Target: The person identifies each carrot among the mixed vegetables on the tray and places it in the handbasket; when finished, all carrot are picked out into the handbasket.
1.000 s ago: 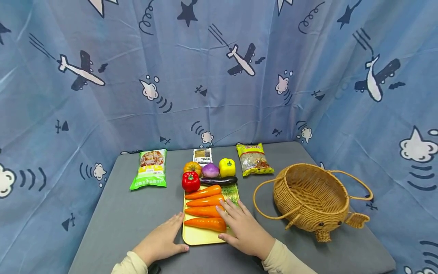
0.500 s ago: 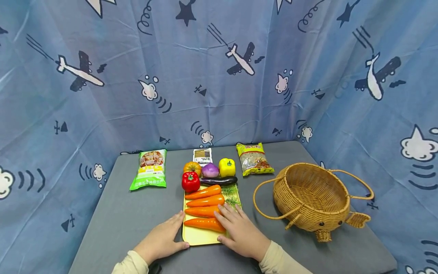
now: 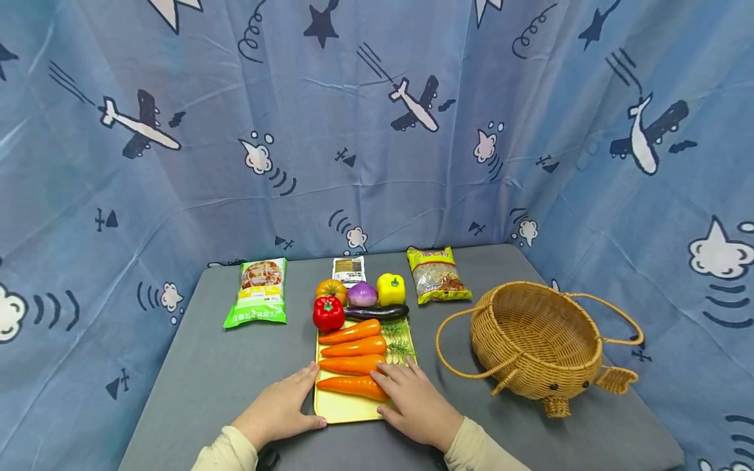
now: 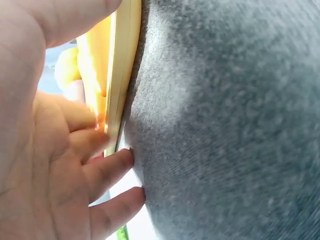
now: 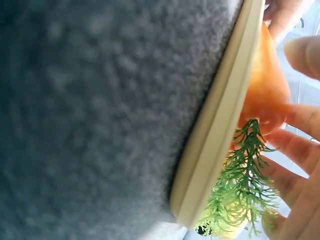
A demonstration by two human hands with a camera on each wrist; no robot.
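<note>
Several orange carrots with green tops lie side by side across a yellow tray point(image 3: 344, 413) on the grey table. In the head view, the fingers of my right hand point(image 3: 421, 407) rest at the leafy end of the nearest carrot point(image 3: 351, 386), over the tray's right side. The right wrist view shows those fingers loosely bent at the carrot's thick end, above its green leaves point(image 5: 245, 175), the thumb apart. My left hand point(image 3: 279, 407) lies along the tray's left edge, fingers extended and thumb at the front corner. Its fingers touch the tray's rim point(image 4: 120, 75) in the left wrist view.
Behind the carrots sit a red pepper point(image 3: 328, 314), an eggplant point(image 3: 377, 313), a pumpkin point(image 3: 332, 289), a purple onion point(image 3: 362, 294) and a yellow pepper point(image 3: 391, 290). A green food bag point(image 3: 259, 291), a white pouch point(image 3: 349, 269) and a yellow bag point(image 3: 438, 275) lie farther back. A wicker basket point(image 3: 530, 373) stands right.
My right hand has drawn slightly back toward me and to the left, uncovering more of the green leaves. The left hand and the vegetables stay in place.
</note>
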